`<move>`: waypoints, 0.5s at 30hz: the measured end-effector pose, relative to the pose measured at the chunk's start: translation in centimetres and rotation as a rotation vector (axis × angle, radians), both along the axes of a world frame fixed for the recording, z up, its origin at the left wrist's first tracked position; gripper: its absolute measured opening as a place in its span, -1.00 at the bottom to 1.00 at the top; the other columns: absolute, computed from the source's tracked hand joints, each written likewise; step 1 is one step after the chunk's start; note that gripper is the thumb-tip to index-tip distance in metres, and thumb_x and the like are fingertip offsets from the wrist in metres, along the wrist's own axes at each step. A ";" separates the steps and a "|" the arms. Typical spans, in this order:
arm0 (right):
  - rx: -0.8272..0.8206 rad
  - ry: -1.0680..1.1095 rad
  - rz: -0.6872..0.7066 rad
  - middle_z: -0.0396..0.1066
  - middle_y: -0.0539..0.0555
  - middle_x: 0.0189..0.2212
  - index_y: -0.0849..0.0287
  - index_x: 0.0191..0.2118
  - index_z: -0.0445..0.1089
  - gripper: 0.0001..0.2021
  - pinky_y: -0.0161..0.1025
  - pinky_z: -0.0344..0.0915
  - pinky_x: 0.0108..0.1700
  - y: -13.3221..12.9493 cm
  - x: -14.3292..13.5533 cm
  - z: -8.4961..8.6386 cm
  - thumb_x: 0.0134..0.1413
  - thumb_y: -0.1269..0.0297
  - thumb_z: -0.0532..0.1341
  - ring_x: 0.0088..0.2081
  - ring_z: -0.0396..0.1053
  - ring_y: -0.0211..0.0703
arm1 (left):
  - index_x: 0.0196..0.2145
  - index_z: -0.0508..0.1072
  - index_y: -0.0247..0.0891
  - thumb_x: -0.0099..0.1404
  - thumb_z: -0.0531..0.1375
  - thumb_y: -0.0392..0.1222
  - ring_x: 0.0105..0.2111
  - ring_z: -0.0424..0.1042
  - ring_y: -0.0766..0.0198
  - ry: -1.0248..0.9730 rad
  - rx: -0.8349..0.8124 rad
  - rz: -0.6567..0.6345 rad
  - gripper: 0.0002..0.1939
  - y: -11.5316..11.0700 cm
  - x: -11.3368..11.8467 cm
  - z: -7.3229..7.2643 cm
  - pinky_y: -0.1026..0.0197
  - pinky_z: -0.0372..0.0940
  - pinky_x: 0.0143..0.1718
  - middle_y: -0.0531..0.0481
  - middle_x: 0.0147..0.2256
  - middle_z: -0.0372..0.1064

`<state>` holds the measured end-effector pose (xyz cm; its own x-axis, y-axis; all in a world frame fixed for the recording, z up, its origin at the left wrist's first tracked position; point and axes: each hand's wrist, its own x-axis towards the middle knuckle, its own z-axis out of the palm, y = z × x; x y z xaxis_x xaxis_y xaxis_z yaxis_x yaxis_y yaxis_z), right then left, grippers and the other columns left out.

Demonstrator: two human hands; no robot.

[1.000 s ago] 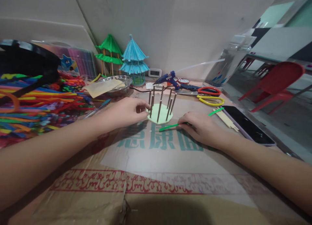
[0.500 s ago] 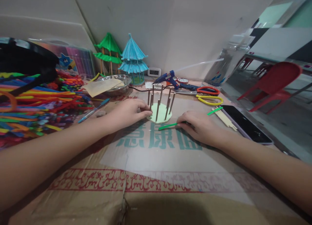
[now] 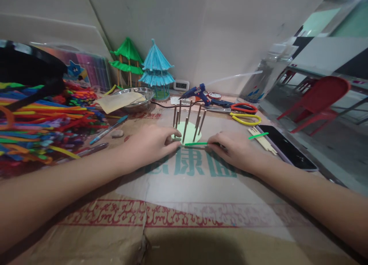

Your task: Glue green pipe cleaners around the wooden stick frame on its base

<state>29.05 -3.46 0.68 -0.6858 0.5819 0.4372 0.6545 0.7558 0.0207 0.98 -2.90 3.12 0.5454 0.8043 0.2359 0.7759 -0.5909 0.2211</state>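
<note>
A pale green disc (image 3: 188, 133) lies flat on the cardboard, with several brown sticks (image 3: 185, 130) standing upright on it. My left hand (image 3: 156, 142) is at the disc's left front edge, thumb and forefinger pinched around the edge. On the right, my right hand (image 3: 231, 148) is closed on a thin green strip (image 3: 197, 144). One end of this strip passes along the front edge of the disc, close to my left fingertips. Its other end shows beyond my right hand, above some pale sticks (image 3: 263, 141).
Behind stand a blue model tower (image 3: 156, 67), a green one (image 3: 128, 58) and a blue glue gun (image 3: 198, 92). Scissors (image 3: 244, 108) and a phone (image 3: 287, 146) are at the right. Colourful pipe cleaners (image 3: 43, 123) heap up at the left, beside a pen (image 3: 107, 130).
The strip's left end has come up against the disc's front edge. My left hand has shifted slightly towards the front of the disc, its fingertips now near the strip.
</note>
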 end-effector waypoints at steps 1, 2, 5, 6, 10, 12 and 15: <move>0.020 -0.018 0.005 0.48 0.09 -0.43 0.16 -0.22 0.43 -0.75 -0.24 0.22 -0.34 0.0 -0.1 0.0 0.38 0.18 0.05 -0.37 0.40 -0.15 | -0.13 0.56 -0.16 0.33 0.16 0.00 -0.46 0.43 0.21 -0.011 -0.024 -0.007 -0.71 -0.1 0.2 -0.3 0.22 0.13 -0.44 0.01 -0.41 0.54; 0.033 -0.036 0.009 0.48 0.09 -0.44 0.17 -0.22 0.43 -0.73 -0.23 0.22 -0.35 0.1 -0.3 0.1 0.38 0.18 0.05 -0.39 0.40 -0.14 | -0.12 0.57 -0.17 0.34 0.15 -0.01 -0.46 0.43 0.22 -0.028 -0.051 -0.014 -0.71 0.0 0.3 -0.5 0.22 0.15 -0.43 0.01 -0.40 0.55; 0.027 -0.059 0.000 0.49 0.12 -0.42 0.18 -0.22 0.44 -0.73 -0.22 0.22 -0.36 0.3 -0.7 0.1 0.38 0.19 0.04 -0.39 0.41 -0.11 | -0.15 0.58 -0.18 0.36 0.14 -0.04 -0.44 0.45 0.24 -0.091 -0.100 -0.042 -0.72 0.3 0.5 -1.1 0.23 0.20 -0.39 0.00 -0.35 0.57; 0.013 -0.062 0.000 0.50 0.13 -0.40 0.19 -0.21 0.44 -0.74 -0.22 0.23 -0.35 0.3 -0.8 0.1 0.37 0.20 0.05 -0.37 0.42 -0.10 | -0.17 0.59 -0.18 0.37 0.13 -0.05 -0.42 0.47 0.24 -0.108 -0.099 -0.050 -0.73 0.4 0.5 -1.2 0.23 0.21 -0.38 0.00 -0.33 0.58; -0.012 -0.059 0.015 0.50 0.15 -0.35 0.21 -0.23 0.43 -0.78 -0.23 0.25 -0.30 0.6 -1.2 0.1 0.36 0.26 0.08 -0.33 0.42 -0.10 | -0.19 0.58 -0.18 0.38 0.12 -0.07 -0.38 0.48 0.24 -0.135 -0.079 -0.055 -0.73 0.6 0.6 -1.4 0.24 0.21 -0.36 0.00 -0.29 0.59; -0.002 -0.055 0.024 0.49 0.14 -0.36 0.21 -0.24 0.43 -0.79 -0.23 0.25 -0.31 0.7 -1.4 0.1 0.35 0.27 0.08 -0.34 0.40 -0.11 | -0.19 0.59 -0.18 0.37 0.13 -0.04 -0.40 0.47 0.24 -0.124 -0.084 -0.040 -0.74 0.6 0.6 -1.6 0.24 0.19 -0.40 0.00 -0.32 0.58; -0.004 -0.066 0.027 0.47 0.14 -0.37 0.22 -0.23 0.43 -0.79 -0.22 0.25 -0.31 0.8 -1.6 0.2 0.35 0.29 0.08 -0.34 0.39 -0.10 | -0.18 0.58 -0.18 0.36 0.13 -0.04 -0.41 0.46 0.24 -0.126 -0.090 -0.033 -0.73 0.5 0.7 -2.0 0.25 0.19 -0.41 -0.01 -0.33 0.58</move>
<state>27.49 -2.66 0.87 -0.7283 0.5647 0.3883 0.6313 0.7733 0.0594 1.69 -2.42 1.15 0.5426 0.8073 0.2319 0.7190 -0.5892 0.3687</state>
